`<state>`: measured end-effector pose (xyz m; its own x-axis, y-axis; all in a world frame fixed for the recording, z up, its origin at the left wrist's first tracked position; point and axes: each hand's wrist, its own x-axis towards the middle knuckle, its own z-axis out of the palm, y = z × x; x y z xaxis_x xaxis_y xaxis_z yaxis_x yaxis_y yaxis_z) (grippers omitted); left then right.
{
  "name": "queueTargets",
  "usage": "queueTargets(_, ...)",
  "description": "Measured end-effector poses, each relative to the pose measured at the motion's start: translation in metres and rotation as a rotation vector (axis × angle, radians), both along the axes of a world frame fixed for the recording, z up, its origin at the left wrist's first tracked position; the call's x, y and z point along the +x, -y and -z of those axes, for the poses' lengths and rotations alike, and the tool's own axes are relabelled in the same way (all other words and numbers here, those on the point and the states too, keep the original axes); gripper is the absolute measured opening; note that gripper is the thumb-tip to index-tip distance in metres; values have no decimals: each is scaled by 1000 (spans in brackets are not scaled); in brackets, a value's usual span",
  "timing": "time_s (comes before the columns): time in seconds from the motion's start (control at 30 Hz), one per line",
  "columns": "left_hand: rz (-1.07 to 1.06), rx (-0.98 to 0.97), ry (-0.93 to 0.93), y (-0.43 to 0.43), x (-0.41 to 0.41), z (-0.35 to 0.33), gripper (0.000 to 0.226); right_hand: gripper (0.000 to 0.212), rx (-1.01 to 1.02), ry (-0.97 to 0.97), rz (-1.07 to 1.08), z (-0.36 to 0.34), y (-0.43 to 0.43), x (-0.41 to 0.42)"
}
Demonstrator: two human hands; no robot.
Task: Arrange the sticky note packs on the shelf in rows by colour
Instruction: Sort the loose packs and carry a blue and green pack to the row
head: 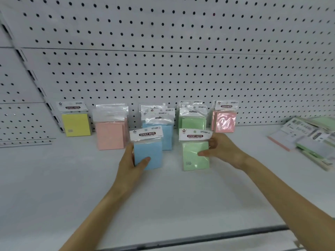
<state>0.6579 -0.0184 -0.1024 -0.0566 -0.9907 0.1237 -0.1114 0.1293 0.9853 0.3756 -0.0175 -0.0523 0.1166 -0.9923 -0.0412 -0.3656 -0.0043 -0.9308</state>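
My left hand (133,160) grips a blue sticky note pack (148,153) upright, just in front of a row of blue packs (167,134). My right hand (221,151) pinches a green pack (194,156) upright, in front of a row of green packs (193,120). Against the pegboard stand a yellow pack (76,124) at the left, salmon-pink packs (110,133) beside it, and pink packs (224,121) at the right. All stand on the white shelf (72,178).
A loose pile of other flat stationery packs (311,140) lies at the shelf's right end. The white pegboard wall (163,60) rises behind the rows. The shelf's front edge (199,238) runs across the bottom.
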Motion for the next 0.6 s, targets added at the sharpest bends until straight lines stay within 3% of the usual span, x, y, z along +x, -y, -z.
queueTargets(0.13, -54, -120, 125, 3, -7, 1, 53, 40, -165, -161, 199, 3, 21, -5)
queueTargets(0.3, -181, -252, 303, 14, -14, -3, 49, 50, -375, -405, 315, 13, 40, -15)
queueTargets(0.43, -210, -293, 417, 29, -19, -2, 41, 44, -499, -409, 348, 29, 43, -16)
queueTargets(0.6, -219, -274, 412, 47, -24, -1, 46, 49, -565, -339, 382, 48, 45, -15)
